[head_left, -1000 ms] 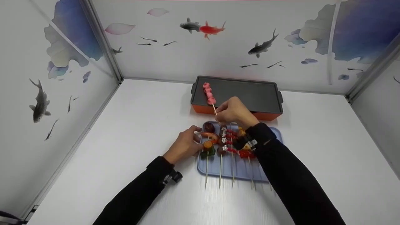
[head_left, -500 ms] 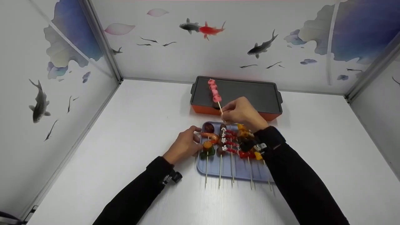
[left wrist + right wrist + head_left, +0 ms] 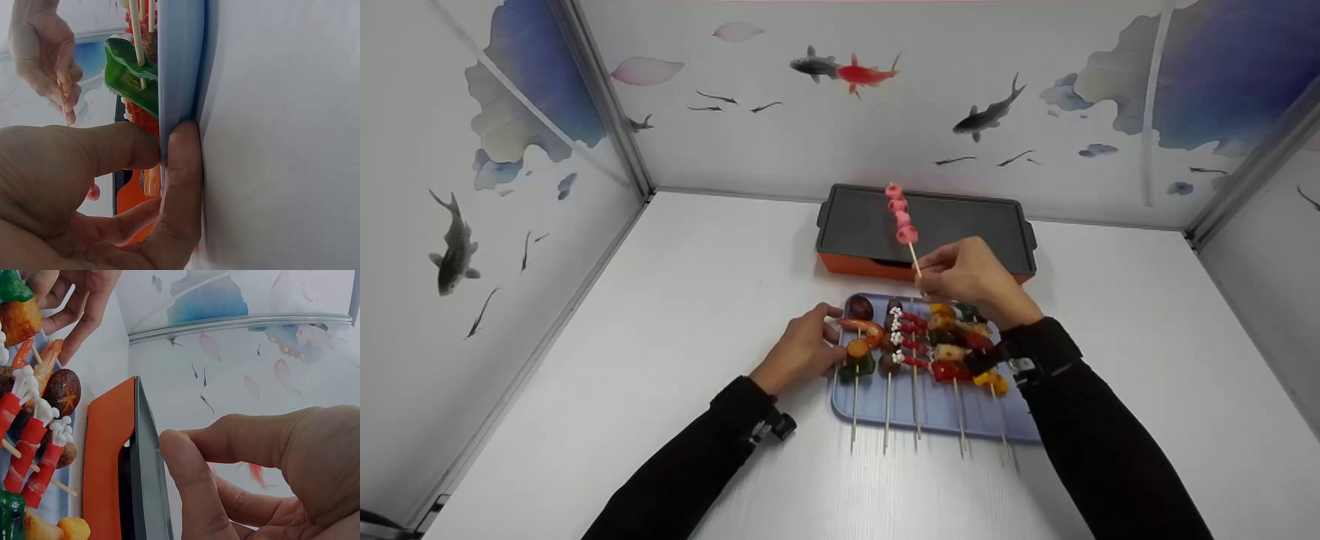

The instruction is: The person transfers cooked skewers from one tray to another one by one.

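Note:
My right hand (image 3: 976, 279) pinches the stick of a skewer of pink balls (image 3: 901, 215) between thumb and fingers. The skewer is raised, slanting up over the grill, and its contact with the plate cannot be judged. In the right wrist view the hand (image 3: 247, 478) hides most of it. My left hand (image 3: 801, 346) grips the left rim of a pale blue tray (image 3: 901, 409). In the left wrist view the thumb lies on the inner side of the tray wall (image 3: 183, 62) and a finger presses outside. Beside this hand lies a skewer with a shrimp (image 3: 864, 328) and green pepper (image 3: 856, 369).
An orange grill (image 3: 851, 264) with a flat dark plate (image 3: 960, 225) stands behind the tray, against the patterned wall (image 3: 697, 142). Several more skewers fill the tray, including enoki rolls (image 3: 913, 341) and mixed vegetables (image 3: 951, 370). Their sticks overhang the tray's front edge.
My right hand has moved to the right, carrying the pink-ball skewer from over the grill's left end toward its middle. The left hand stays on the tray rim.

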`<state>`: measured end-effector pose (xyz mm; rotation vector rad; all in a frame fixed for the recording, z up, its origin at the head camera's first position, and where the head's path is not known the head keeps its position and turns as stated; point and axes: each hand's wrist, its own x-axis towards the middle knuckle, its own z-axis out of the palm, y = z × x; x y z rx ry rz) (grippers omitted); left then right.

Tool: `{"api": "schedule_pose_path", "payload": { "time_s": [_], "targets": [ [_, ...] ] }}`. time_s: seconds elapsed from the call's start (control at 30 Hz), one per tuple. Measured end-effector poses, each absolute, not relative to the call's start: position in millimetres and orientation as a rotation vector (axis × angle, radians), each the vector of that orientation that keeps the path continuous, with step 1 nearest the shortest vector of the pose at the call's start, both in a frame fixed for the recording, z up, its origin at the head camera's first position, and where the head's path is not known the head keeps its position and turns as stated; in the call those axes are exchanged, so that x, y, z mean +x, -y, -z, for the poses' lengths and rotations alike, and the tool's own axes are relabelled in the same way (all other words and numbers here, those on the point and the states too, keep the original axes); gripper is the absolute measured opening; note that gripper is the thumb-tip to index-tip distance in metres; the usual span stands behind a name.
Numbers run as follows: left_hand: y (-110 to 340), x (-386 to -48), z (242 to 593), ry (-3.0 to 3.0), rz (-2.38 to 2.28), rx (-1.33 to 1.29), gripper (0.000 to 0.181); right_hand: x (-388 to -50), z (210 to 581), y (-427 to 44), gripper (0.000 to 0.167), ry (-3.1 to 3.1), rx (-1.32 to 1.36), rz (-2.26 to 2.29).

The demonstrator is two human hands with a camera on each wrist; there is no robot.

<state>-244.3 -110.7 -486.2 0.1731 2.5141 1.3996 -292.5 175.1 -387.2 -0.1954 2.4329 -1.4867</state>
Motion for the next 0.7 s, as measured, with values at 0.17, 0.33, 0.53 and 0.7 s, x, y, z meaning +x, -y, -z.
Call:
{"api": "schedule_pose_path", "payload": {
  "time_s": [0.17, 0.33, 0.53, 0.7],
  "targets": [
    [110.0, -242.4, 488.1, -2.505, -1.388, 0.153, 0.066, -282.1, 391.3, -186.5, 0.035, -2.47, -0.193, 1.45],
    [110.0, -242.6, 488.6, -2.506, -1.38, 0.13, 0.067, -271.6, 394.2, -197.3, 0.038, -2.478, -0.184, 1.448],
    [110.0, -244.6, 486.4, -2.535, -1.356, 0.142, 0.066, -262.0, 395.1, -210.3, 0.037, -2.465, -0.18, 1.464],
    [111.6, -244.7, 485.6, -2.544, -1.36, 0.165, 0.065, -255.0, 397.3, -217.8, 0.037, -2.466, -0.135, 1.444]
  ]
}}
